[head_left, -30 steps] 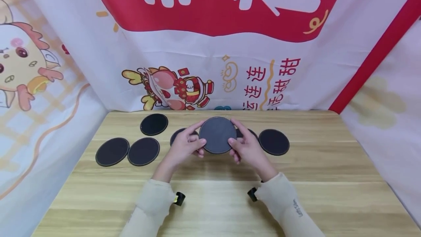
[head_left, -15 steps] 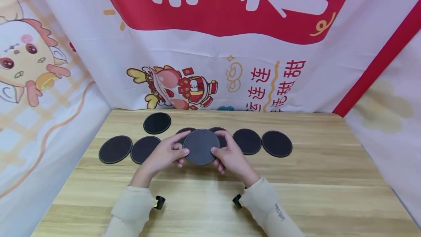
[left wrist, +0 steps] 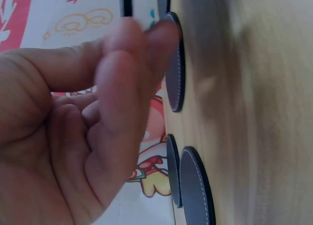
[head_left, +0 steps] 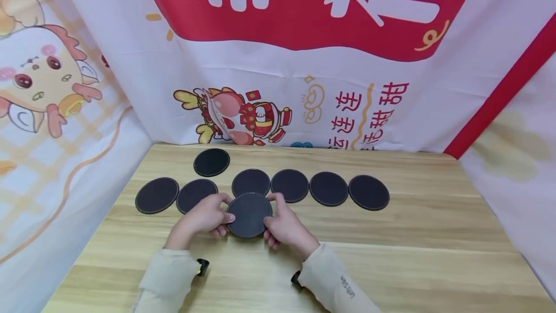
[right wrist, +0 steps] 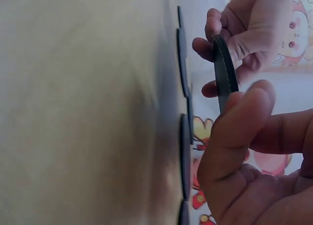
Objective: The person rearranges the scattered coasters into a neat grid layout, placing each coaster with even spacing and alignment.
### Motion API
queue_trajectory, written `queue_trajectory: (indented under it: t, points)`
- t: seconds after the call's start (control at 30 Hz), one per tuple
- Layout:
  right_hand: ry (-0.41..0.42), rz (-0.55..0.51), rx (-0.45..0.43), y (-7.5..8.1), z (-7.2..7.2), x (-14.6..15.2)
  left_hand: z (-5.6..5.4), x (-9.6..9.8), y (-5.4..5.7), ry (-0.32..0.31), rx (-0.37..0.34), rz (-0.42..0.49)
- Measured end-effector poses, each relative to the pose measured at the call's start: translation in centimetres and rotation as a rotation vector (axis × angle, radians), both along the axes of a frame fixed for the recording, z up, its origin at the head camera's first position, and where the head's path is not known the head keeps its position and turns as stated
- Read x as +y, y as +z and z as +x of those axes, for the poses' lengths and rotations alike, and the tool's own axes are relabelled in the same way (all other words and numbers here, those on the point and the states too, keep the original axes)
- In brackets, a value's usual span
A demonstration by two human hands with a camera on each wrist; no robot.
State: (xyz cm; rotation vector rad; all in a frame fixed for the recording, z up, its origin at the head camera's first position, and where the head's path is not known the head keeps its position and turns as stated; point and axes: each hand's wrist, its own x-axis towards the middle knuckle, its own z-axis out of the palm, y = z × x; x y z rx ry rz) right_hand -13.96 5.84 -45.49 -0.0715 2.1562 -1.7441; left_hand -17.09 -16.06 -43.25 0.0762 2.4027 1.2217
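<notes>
A round black coaster (head_left: pixel 250 215) with a stitched rim is held between both hands in the head view, tilted and raised off the table. My left hand (head_left: pixel 206 214) pinches its left edge between thumb and fingers. At its right edge, my right hand (head_left: pixel 282 223) pinches it the same way. The right wrist view shows the coaster (right wrist: pixel 225 71) edge-on, clear of the tabletop. Just behind it lies another coaster (head_left: pixel 251 182), partly covered by the held one. In the left wrist view, curled fingers (left wrist: pixel 120 98) hide most of the held coaster.
Several like coasters lie flat on the wooden table (head_left: pixel 412 255): one at far left (head_left: pixel 157 195), a neighbour (head_left: pixel 197 195) partly behind the left hand, and more rightward up to the last coaster (head_left: pixel 369 192). A single coaster (head_left: pixel 211 162) lies farther back. A printed curtain (head_left: pixel 260 62) borders the rear.
Both hands have carried the held coaster left and toward the table's front. The coasters behind it now show more fully. The head view has shifted slightly.
</notes>
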Motion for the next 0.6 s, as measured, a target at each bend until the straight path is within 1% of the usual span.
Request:
queue_trajectory:
  t: [0.1,0.27,0.4,0.6]
  points:
    - [0.016,-0.017,-0.04,-0.9,0.0,-0.4,0.0,0.1,-0.2,-0.005,-0.005,-0.064]
    - [0.053,-0.038,-0.095,-2.0,-0.1,-0.7,0.0,0.0,-0.5,-0.017,0.021,-0.159]
    - [0.073,-0.048,-0.128,-2.4,-0.2,-0.7,0.1,0.0,-0.8,-0.026,0.001,-0.209]
    - [0.079,-0.029,-0.153,-2.3,-0.2,-0.8,0.2,0.0,-1.0,-0.037,-0.006,-0.264]
